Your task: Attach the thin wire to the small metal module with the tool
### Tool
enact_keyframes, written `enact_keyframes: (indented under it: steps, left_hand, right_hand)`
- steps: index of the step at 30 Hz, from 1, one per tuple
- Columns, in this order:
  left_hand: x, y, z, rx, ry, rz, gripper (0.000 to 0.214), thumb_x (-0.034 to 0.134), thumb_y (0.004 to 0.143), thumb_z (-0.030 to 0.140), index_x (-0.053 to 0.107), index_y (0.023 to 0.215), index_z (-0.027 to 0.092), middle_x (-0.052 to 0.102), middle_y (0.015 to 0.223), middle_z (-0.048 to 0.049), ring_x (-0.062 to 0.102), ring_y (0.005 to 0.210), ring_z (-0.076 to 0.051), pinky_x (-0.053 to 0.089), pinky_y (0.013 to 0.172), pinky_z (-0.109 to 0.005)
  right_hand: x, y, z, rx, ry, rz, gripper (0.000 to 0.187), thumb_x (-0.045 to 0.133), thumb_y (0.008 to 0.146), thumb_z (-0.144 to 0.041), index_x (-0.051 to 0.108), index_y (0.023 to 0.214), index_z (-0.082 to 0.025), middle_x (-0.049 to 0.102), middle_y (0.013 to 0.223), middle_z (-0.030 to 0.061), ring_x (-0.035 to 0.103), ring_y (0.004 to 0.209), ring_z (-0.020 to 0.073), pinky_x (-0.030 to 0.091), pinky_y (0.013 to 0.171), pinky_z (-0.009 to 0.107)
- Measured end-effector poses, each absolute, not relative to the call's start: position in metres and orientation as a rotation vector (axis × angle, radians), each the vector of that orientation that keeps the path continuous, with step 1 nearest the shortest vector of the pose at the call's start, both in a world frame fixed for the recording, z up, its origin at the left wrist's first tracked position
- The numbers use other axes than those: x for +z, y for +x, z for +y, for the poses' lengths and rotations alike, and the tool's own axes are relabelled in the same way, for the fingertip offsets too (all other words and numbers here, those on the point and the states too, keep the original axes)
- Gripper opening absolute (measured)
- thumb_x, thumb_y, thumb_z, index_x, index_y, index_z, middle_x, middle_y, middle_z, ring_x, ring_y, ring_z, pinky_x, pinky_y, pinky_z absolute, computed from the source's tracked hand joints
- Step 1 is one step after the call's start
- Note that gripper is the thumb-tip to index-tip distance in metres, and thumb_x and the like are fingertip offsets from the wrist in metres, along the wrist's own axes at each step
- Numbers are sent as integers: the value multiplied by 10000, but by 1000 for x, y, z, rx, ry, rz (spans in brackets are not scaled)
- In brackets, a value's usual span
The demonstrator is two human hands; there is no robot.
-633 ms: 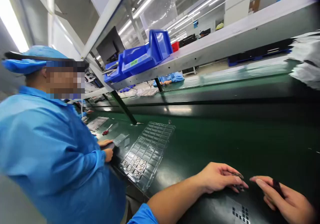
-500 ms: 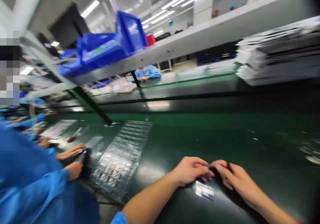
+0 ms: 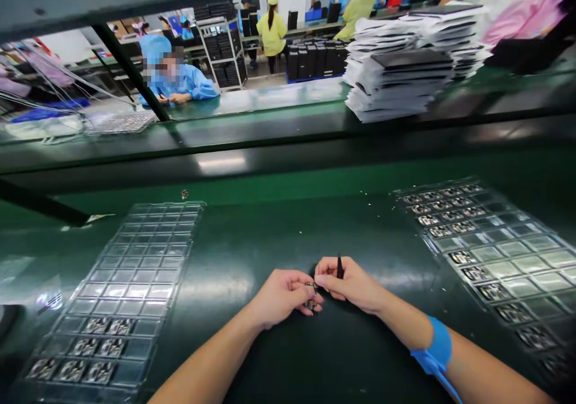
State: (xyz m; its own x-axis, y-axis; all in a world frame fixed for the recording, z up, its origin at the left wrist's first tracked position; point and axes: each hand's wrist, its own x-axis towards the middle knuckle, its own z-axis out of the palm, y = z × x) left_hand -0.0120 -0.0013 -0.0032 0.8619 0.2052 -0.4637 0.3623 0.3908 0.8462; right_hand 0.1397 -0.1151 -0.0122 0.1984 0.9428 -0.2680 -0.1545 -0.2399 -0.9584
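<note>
In the middle of the green work surface, my left hand (image 3: 281, 299) pinches a small metallic electronic part (image 3: 311, 299) between thumb and fingers. Close beside it on the right, my right hand (image 3: 353, 285) is closed on black tweezers (image 3: 339, 266), whose end sticks up above the fingers. The tweezer tips are hidden or too small to make out near the part. A blue wrist strap (image 3: 434, 347) goes round my right wrist. Similar small parts lie in a clear compartment tray (image 3: 148, 264) at left and in another clear tray (image 3: 531, 263) at right.
Tiny light scraps (image 3: 369, 204) and a small round piece (image 3: 184, 194) lie on the surface. A dark post (image 3: 45, 203) rises at left. Beyond the ledge stands a stack of white sheets (image 3: 382, 86). A person in blue (image 3: 193, 83) sits opposite.
My view has turned right and levelled out, bringing the right tray into sight. The neighbour in blue at left has left the view. My hands stay close together at the part.
</note>
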Motion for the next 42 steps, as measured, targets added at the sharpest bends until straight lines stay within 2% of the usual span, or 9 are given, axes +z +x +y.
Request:
enact_keyframes:
  steps: [11,18,23,27,30,34,36,39,42]
  left_hand:
    - [1,-12,-1,-130,1212,545,227,683,775,310,654,848,97,714,826,-98,681,724,-157,518,614,-230]
    - [4,-11,-1,-143,1208,544,280,707,751,352,654,875,107,713,820,-91,680,726,-159,514,616,-236]
    - [2,-10,-4,-138,1215,583,318,704,745,419,630,806,116,703,761,-75,677,682,-159,513,574,-233]
    - [1,-10,-5,-122,1245,613,263,667,769,380,600,773,126,696,727,-63,674,656,-154,503,556,-225]
    - [3,-10,-1,-57,1261,646,227,637,788,354,596,774,131,695,738,-59,668,672,-146,499,592,-227]
    - [8,-12,11,49,1274,722,246,621,804,384,595,792,139,702,807,-67,666,754,-154,491,652,-235]
    - [9,-15,16,18,1306,732,240,624,800,378,603,788,139,708,828,-73,664,767,-154,469,643,-222]
    - [10,-18,20,-42,1354,689,216,609,805,354,623,774,141,716,823,-71,656,761,-149,440,625,-213]
    - [12,-21,20,-50,1368,680,205,604,800,345,631,764,145,722,820,-68,658,782,-156,448,650,-223]
  right_hand:
    - [-14,139,-116,1167,-1433,-922,327,656,809,-467,595,766,-149,466,536,-48,361,448,70,253,421,199]
    - [-15,139,-116,1115,-1432,-959,270,644,822,-418,610,769,-155,512,606,-25,411,507,86,315,460,207]
    - [-20,138,-116,1097,-1442,-991,259,640,831,-410,620,773,-159,572,689,-2,504,619,121,403,579,236]
    - [-19,138,-117,1047,-1482,-1000,252,633,835,-400,608,758,-162,549,658,-10,492,608,127,394,577,244]
    - [-13,139,-120,849,-1499,-984,255,546,895,-390,585,764,-175,487,625,-19,454,574,132,379,567,261]
    - [-6,138,-126,607,-1527,-1078,418,374,982,-432,552,698,-183,534,748,40,523,699,177,420,667,302]
    - [-3,134,-131,608,-1620,-1071,473,326,996,-470,545,688,-186,523,680,26,533,638,168,429,619,288]
    - [-1,123,-140,786,-1655,-962,459,329,994,-504,613,849,-175,541,593,4,562,547,157,455,551,271]
    - [-1,106,-152,987,-1593,-887,388,434,966,-484,635,1038,-160,655,726,46,640,654,183,528,629,290]
